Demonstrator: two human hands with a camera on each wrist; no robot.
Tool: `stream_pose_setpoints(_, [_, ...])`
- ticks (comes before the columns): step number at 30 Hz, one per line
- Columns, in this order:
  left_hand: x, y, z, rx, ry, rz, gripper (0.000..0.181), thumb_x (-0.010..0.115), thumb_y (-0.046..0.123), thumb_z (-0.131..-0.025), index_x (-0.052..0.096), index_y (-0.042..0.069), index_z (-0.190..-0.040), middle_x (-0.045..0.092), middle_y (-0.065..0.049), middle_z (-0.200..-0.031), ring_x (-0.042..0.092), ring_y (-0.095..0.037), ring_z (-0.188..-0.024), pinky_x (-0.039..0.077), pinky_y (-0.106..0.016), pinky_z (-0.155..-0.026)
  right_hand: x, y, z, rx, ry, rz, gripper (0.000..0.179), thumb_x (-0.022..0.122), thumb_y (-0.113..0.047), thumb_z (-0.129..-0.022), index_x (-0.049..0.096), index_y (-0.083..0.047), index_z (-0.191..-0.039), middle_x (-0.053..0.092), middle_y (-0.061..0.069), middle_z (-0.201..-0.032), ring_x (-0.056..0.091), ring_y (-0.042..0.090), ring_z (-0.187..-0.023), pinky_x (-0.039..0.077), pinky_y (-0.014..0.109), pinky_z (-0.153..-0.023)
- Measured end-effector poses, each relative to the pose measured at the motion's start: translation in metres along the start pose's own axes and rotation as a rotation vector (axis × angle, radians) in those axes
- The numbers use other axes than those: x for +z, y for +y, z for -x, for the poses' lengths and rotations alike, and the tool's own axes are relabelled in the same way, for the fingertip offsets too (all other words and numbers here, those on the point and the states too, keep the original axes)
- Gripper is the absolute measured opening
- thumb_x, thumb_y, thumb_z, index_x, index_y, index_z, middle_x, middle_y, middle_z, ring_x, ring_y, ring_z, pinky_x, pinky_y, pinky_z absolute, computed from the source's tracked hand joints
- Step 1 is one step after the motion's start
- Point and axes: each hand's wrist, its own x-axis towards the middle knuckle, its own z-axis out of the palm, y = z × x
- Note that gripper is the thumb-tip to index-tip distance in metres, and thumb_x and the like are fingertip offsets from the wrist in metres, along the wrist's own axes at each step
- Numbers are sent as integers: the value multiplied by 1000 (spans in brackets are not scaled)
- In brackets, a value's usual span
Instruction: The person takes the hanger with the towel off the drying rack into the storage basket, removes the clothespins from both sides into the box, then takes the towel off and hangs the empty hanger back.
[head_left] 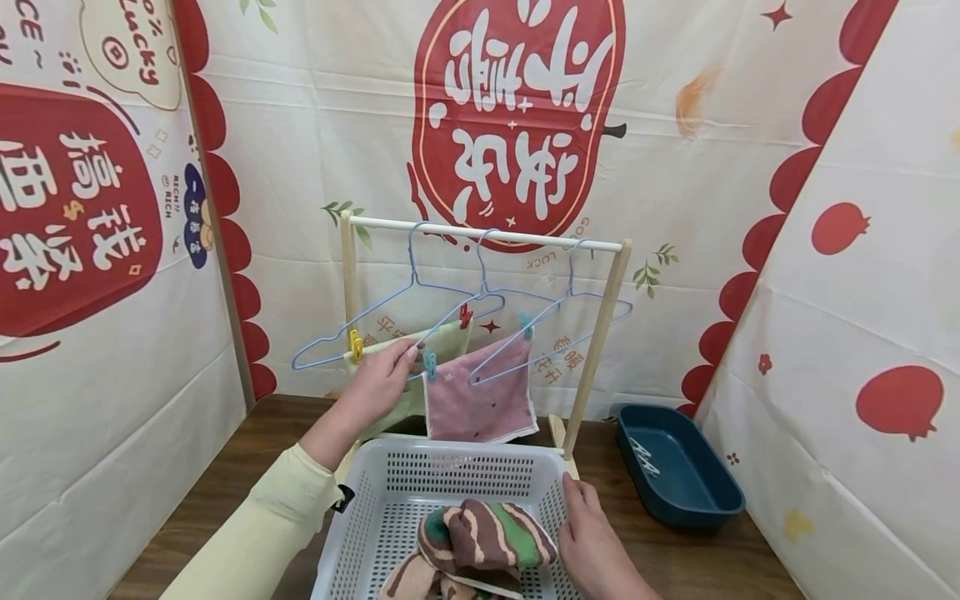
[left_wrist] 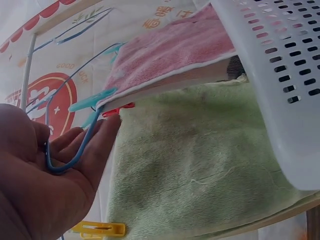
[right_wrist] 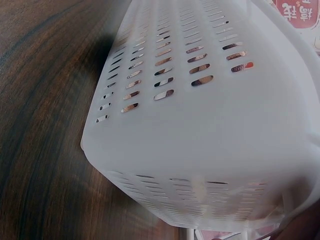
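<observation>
My left hand [head_left: 381, 382] grips the lower left end of the middle blue hanger [left_wrist: 75, 161], its wire loop lying across the fingers in the left wrist view. A pink towel [head_left: 480, 396] hangs from this hanger by two teal clothespins [head_left: 430, 364]. Behind it, a light green towel [left_wrist: 190, 160] hangs from the left hanger, held by a yellow clothespin [head_left: 356, 344] and a red clothespin [head_left: 466, 315]. My right hand [head_left: 596, 537] holds the right side of a white perforated basket [right_wrist: 200, 125] near its far corner. Striped brown and green cloth [head_left: 487, 537] lies bunched inside.
The hangers hang on the white bar [head_left: 525, 238] of a wooden rack [head_left: 600, 342], with a bare third hanger at right. A dark teal bin [head_left: 697, 467] with white clothespins [head_left: 643, 457] stands right on the wooden table [head_left: 225, 492]. Printed cloth walls surround it.
</observation>
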Motion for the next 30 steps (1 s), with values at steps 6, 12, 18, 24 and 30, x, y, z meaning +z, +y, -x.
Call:
stream_pose_setpoints(6, [5, -3, 1, -2, 15, 105, 38, 45, 18, -121, 64, -2, -148, 74, -25, -135, 74, -44, -122, 69, -40, -84, -1, 2, 0, -10, 6, -10, 69, 55, -5, -106, 31, 2, -171, 38, 25, -162, 60, 35, -130, 47, 70, -114])
stream_pose_setpoints(12, [6, -1, 3, -8, 45, 158, 38, 45, 17, -121, 66, -4, -145, 77, -24, -128, 77, -39, -117, 68, -40, -88, 0, 3, 0, -5, 6, -4, 69, 56, -6, -107, 30, 2, -171, 38, 25, -162, 59, 35, -131, 47, 71, -114])
stream_pose_setpoints(18, [5, -2, 2, 4, 76, 166, 36, 45, 18, -122, 68, -2, -141, 77, -22, -124, 78, -36, -113, 67, -36, -88, -1, 2, 1, -9, 16, 8, 70, 56, -6, -107, 31, 1, -171, 38, 25, -163, 59, 36, -133, 47, 71, -114])
stream_pose_setpoints(24, [2, 0, 2, 25, 115, 175, 34, 45, 16, -121, 69, -3, -137, 77, -22, -121, 78, -36, -109, 67, -33, -85, 0, 3, 1, -19, 22, 13, 70, 57, -5, -107, 31, 1, -171, 38, 25, -163, 60, 35, -133, 47, 70, -114])
stream_pose_setpoints(30, [-6, 3, 1, 59, 164, 192, 33, 46, 14, -121, 69, -5, -133, 78, -23, -118, 79, -37, -107, 67, -33, -84, 0, 4, 1, -12, 10, -14, 70, 56, -4, -106, 31, 1, -171, 39, 24, -162, 59, 34, -132, 46, 70, -115])
